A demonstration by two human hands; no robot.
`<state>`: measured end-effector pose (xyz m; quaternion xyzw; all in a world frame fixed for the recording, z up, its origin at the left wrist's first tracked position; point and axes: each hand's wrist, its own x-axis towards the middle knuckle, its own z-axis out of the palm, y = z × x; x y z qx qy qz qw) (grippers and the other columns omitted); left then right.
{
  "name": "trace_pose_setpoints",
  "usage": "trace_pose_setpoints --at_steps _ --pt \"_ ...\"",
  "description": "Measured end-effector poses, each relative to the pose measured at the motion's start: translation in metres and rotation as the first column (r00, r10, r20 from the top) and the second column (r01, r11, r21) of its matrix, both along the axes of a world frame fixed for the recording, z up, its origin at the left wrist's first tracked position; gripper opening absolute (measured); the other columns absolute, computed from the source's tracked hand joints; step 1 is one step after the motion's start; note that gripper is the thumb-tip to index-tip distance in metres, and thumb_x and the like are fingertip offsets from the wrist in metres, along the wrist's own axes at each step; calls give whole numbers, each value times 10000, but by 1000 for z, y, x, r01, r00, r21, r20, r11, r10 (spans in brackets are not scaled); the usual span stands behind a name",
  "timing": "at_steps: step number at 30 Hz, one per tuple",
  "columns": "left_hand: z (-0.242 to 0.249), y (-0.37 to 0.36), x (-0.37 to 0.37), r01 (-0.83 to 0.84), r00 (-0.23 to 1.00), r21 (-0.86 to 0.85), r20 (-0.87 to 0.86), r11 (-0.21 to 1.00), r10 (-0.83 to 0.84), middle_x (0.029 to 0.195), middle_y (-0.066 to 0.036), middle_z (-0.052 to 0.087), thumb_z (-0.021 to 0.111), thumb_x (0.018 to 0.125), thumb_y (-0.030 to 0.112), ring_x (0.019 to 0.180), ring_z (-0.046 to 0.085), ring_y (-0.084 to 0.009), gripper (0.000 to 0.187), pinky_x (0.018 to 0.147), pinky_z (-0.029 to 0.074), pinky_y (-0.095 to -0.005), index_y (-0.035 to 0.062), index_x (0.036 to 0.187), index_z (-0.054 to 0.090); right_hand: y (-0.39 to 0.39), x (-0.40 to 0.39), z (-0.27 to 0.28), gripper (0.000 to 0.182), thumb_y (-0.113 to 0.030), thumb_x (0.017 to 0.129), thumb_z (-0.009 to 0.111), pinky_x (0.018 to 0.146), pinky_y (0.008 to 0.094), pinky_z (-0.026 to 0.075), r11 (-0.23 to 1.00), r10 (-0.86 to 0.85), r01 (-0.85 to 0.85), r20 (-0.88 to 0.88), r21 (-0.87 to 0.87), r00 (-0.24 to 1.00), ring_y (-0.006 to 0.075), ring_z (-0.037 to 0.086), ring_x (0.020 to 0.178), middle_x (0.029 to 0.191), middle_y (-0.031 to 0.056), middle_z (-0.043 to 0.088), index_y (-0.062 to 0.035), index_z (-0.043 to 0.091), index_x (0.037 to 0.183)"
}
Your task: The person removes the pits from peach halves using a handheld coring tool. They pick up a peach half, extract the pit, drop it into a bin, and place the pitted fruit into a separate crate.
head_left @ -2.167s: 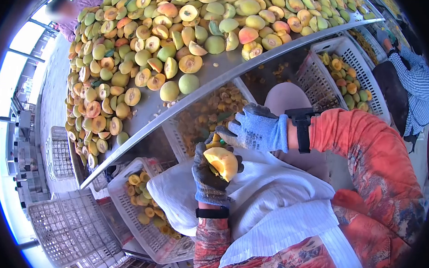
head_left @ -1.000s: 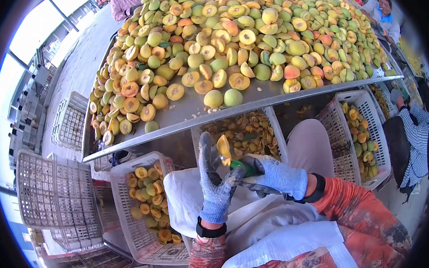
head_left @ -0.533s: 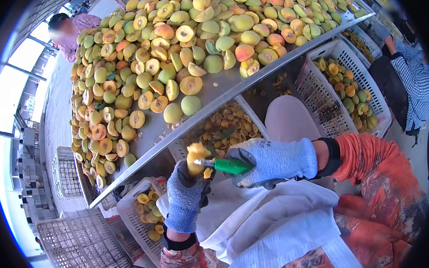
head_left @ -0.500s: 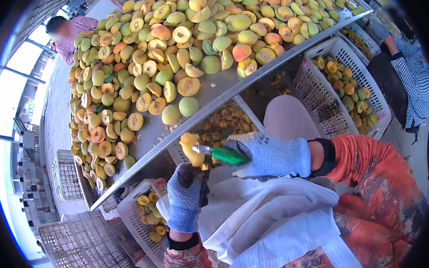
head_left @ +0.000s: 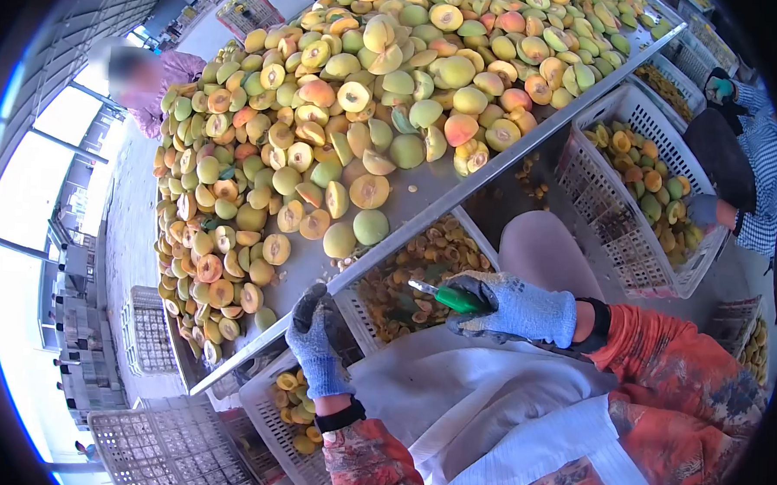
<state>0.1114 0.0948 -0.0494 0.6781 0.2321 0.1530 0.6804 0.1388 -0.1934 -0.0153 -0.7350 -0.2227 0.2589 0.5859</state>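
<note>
In my right hand [head_left: 516, 310], which wears a blue knit glove with dark palm and fingers, is a green-handled tool [head_left: 462, 299] with a short metal tip pointing left. My left hand [head_left: 317, 339], gloved the same way, is raised by the metal table edge with its fingers apart; no fruit shows in it. Below it stands a crate of cut fruit halves [head_left: 295, 403]. Whole and halved peaches [head_left: 369, 191] are heaped on the metal table [head_left: 400, 187] beyond my hands.
Under the table edge, a bin of scraps [head_left: 422, 270] sits between my hands. At right stands a white crate of fruit halves [head_left: 643, 180], with a co-worker's hand [head_left: 706, 210] at its rim. Another person [head_left: 148, 85] is across the table. Stacked crates [head_left: 171, 450] stand at lower left.
The yellow fruit piece at the tool tip is gone from view. My left hand has moved apart from the tool, up to the table edge. My right hand still grips the tool.
</note>
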Motion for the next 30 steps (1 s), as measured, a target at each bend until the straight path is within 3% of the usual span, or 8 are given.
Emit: trace_pose_setpoints --at_steps 6,9,15,17,21,24,27,30 --pt "-23 15 92 244 947 247 -269 938 -176 1157 -115 573 633 762 -19 930 591 -182 430 755 495 -257 1 1180 533 -5 2 -18 379 -288 829 592 822 358 445 987 116 -124 -86 -104 990 268 595 929 1034 126 600 -108 525 1156" --pt "-38 -8 124 417 868 789 -492 450 58 1177 -196 534 731 657 84 1130 496 -328 637 927 422 -386 59 1245 487 -10 7 -23 475 -347 810 606 846 380 441 994 93 -96 -51 -44 994 322 576 984 1080 137 593 -111 507 1210" --pt "-61 28 142 409 898 750 -433 520 -82 1128 -204 546 710 667 131 1016 554 -322 597 859 472 -384 60 1223 505 -12 11 -29 445 -298 815 606 829 371 449 997 61 -63 -40 -55 997 311 581 977 1072 142 595 -105 514 1205" --pt "-29 22 123 157 967 -14 -201 987 -157 1114 -182 555 659 699 115 966 579 -310 525 761 526 -407 45 1200 519 -10 14 -27 436 -284 815 611 811 367 453 998 54 -55 -40 -17 998 306 586 962 1062 138 598 -97 515 1197" --pt "17 -5 49 198 978 -640 177 742 -108 1125 -165 542 556 804 201 925 595 -296 530 717 563 -427 13 1276 405 1 9 -32 398 -245 811 625 731 349 463 999 35 -34 144 -14 989 288 608 876 993 145 607 -79 529 1160" --pt "16 -27 12 281 959 -58 55 958 -277 1123 -179 540 391 818 612 694 561 -277 702 545 450 -364 63 1254 435 20 -2 -15 377 -241 811 616 681 343 468 999 34 -35 286 0 958 277 618 773 911 140 610 -74 537 1140" --pt "22 -46 -30 191 982 -774 144 604 -126 1047 -128 580 474 881 438 809 609 -263 534 537 506 -362 46 1242 443 37 -16 -10 386 -212 810 586 642 353 459 976 113 10 547 -216 830 267 611 691 860 98 603 -79 525 1167" --pt "35 -63 -56 153 988 -558 86 816 -126 1013 -127 592 467 877 461 761 609 -246 535 502 483 -310 54 1224 469 49 -27 -7 535 -277 794 587 481 358 422 938 241 105 838 -331 489 236 564 575 754 87 540 -52 456 1261"
